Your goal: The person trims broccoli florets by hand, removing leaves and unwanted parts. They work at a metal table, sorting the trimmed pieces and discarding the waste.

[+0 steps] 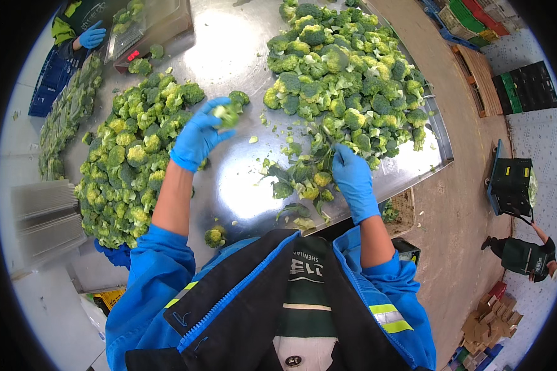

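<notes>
My left hand [197,137], in a blue glove, is raised over the steel table [239,160]. Its thumb and fingers are spread about a blurred broccoli floret [227,116]; whether they grip it cannot be told. Just beyond that floret lies another floret [239,97]. My right hand [354,183], also gloved, has its fingers curled at the near edge of a large broccoli heap [339,60]. A thin tool, mostly hidden, seems to stick out at its fingertips. Leaves and trimmings [297,178] lie beside this hand. A second broccoli pile [130,157] lies left of my left hand.
A co-worker's gloved hand [92,35] is at the far left, near a scale [130,58] and filled clear packs [69,116]. Stacked clear trays [48,218] stand at left. A crate [401,213] sits below the table's right edge. A person [522,255] pulls a cart [513,183].
</notes>
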Available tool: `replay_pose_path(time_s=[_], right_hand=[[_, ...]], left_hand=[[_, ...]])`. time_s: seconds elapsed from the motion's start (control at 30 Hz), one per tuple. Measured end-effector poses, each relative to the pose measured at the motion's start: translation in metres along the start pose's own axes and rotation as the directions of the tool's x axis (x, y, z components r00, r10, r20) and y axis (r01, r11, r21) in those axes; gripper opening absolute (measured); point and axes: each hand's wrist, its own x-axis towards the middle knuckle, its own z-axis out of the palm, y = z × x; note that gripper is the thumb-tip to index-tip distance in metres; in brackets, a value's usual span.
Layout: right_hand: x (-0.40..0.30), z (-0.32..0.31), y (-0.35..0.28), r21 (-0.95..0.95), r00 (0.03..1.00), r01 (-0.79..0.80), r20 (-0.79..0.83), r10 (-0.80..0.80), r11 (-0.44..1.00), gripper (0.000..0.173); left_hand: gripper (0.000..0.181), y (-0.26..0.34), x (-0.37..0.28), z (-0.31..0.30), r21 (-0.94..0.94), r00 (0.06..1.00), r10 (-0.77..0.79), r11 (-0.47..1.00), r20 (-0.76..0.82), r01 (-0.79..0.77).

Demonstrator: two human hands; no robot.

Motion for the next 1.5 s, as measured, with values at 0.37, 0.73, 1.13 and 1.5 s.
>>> replay_pose_path(time_s=[0.37, 0.73, 1.13, 1.5], right_hand=[[-0.017, 0.009, -0.006, 0.189, 0.996, 0.085, 0.022, -0.091, 0.978, 0.031], [0.023, 0.014, -0.088, -0.26, 0.962, 0.259, 0.16, -0.223, 0.93, 0.05], [-0.002, 0.024, 0.002, 0.128, 0.997, 0.051, -0.062, -0.043, 0.991, 0.028], [-0.02, 0.014, 0.014, 0.163, 0.986, 0.093, -0.152, -0.068, 0.982, 0.036]], left_hand=[[0.047, -0.001, 0.09, -0.024, 0.944, 0.997, -0.002, -0.323, 0.073, -0.07], [0.038, -0.039, 0.013, 0.063, 0.342, 0.993, -0.109, 0.936, 0.051, 0.086], [0.057, 0.088, -0.009, -0.006, 0.844, 0.781, 0.611, -0.482, 0.132, 0.235], [0.052, -0.02, 0.111, 0.068, 0.816, 0.981, 0.088, 0.545, 0.175, -0.195]])
